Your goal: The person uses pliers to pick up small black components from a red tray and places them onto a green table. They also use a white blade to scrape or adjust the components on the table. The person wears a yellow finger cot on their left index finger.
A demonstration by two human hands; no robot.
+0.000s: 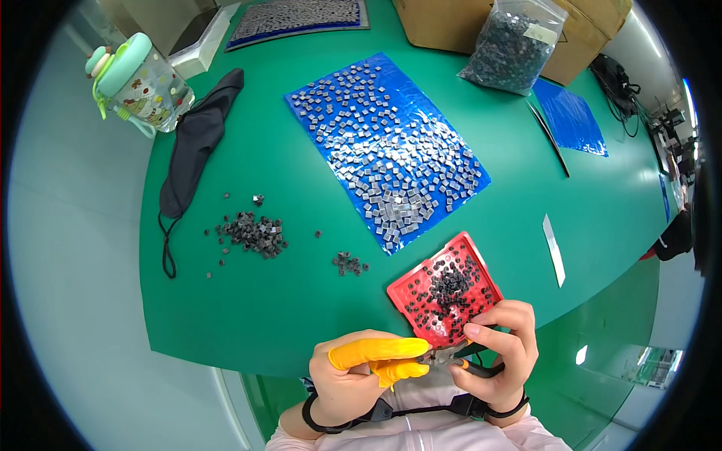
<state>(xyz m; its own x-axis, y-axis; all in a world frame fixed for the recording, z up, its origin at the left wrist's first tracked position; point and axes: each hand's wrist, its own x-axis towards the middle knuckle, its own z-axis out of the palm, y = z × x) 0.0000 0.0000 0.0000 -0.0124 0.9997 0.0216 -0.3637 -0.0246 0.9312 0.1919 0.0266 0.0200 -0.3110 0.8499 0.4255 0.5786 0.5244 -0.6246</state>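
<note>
My left hand [352, 376] has yellow covers on its thumb and a finger. Its fingertips pinch together at the jaws of a small pair of pliers [447, 354], on a piece too small to make out. The dark, orange-marked handles of the pliers lie in my right hand [505, 355], whose fingers curl round them. Just beyond both hands is a red tray [404, 292] with many small black round parts [450, 289] in it, thickest in the middle. My right fingers are close to the tray's near corner and partly hide it.
On the green table [301, 316] lie a blue sheet [406, 83] covered with small metallic squares, dark heaped parts [259, 234] and a smaller pile [347, 264]. Around them are a black pouch [197, 146], a bottle [143, 86], tweezers [550, 139], a pale strip [554, 252] and a filled bag [514, 49].
</note>
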